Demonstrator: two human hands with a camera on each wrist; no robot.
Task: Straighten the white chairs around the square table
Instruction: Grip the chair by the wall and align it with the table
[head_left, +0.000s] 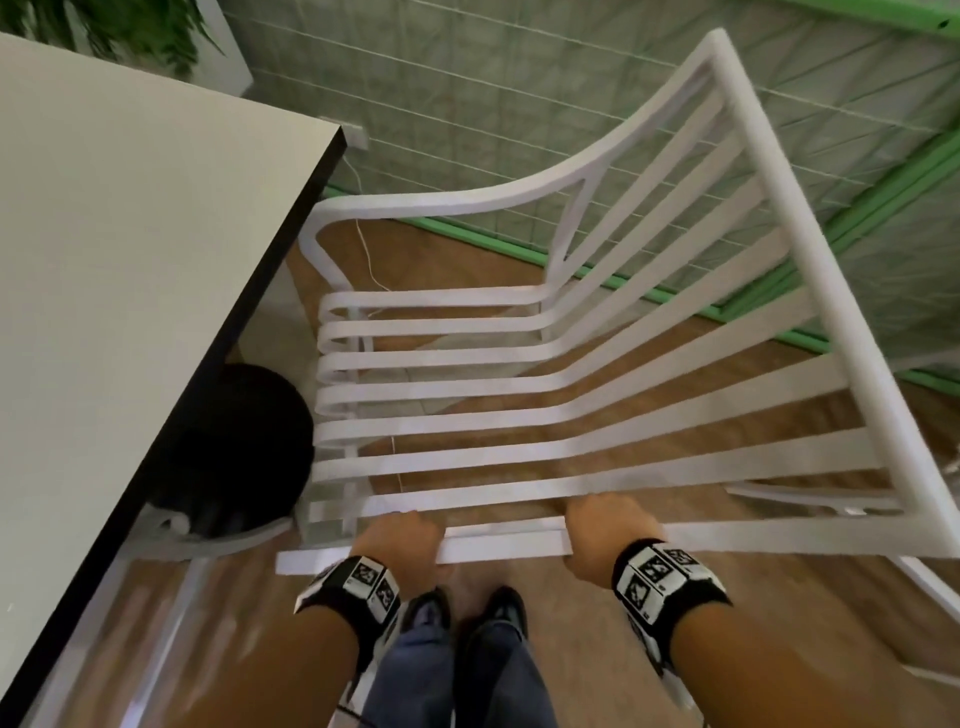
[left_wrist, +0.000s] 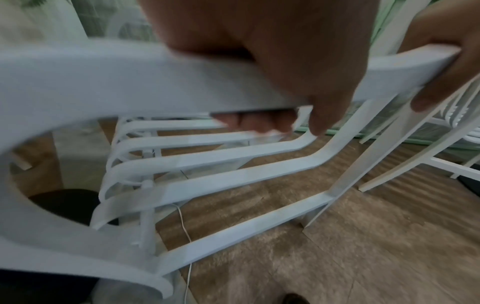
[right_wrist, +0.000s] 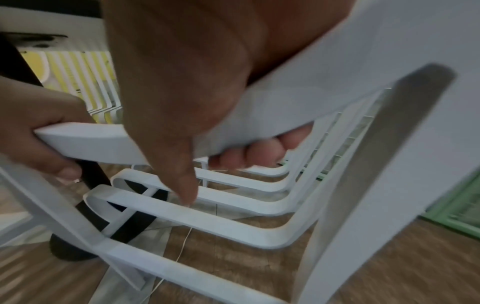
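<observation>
Chair (head_left: 519, 395) beside table (head_left: 130, 260); left hand (head_left: 400, 540) and right hand (head_left: 605, 535) both wrapped around near armrest.

From my remote seat, the white slatted plastic chair (head_left: 545, 405) looks smooth with a slight sheen, the pale square tabletop (head_left: 130, 270) is matt, and the brown wood-look floor (left_wrist: 363, 246) seems grainy.

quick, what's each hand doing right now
Left hand: closed, gripping the near armrest of the white chair.
Right hand: closed, gripping the same armrest.
</observation>
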